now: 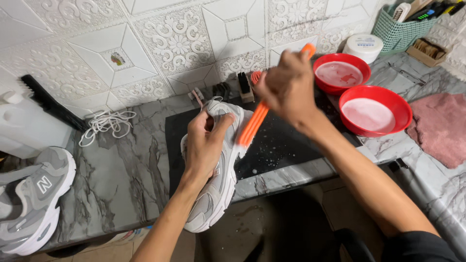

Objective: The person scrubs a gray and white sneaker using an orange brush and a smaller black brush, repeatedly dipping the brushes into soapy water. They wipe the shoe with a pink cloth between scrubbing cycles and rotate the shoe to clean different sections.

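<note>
My left hand (205,143) grips a grey and white sneaker (213,194) from above, holding it over the black mat (281,143) with its toe pointing toward me. My right hand (286,87) is closed on an orange brush (253,123), whose lower end rests against the sneaker's heel side. The brush handle sticks up past my fingers.
Two red bowls (374,112) (341,73) of foamy liquid stand right of the mat. A second grey sneaker (34,194) lies at the left edge, with white laces (104,123), a white jug (24,123), a pink cloth (441,126), a teal basket (398,29).
</note>
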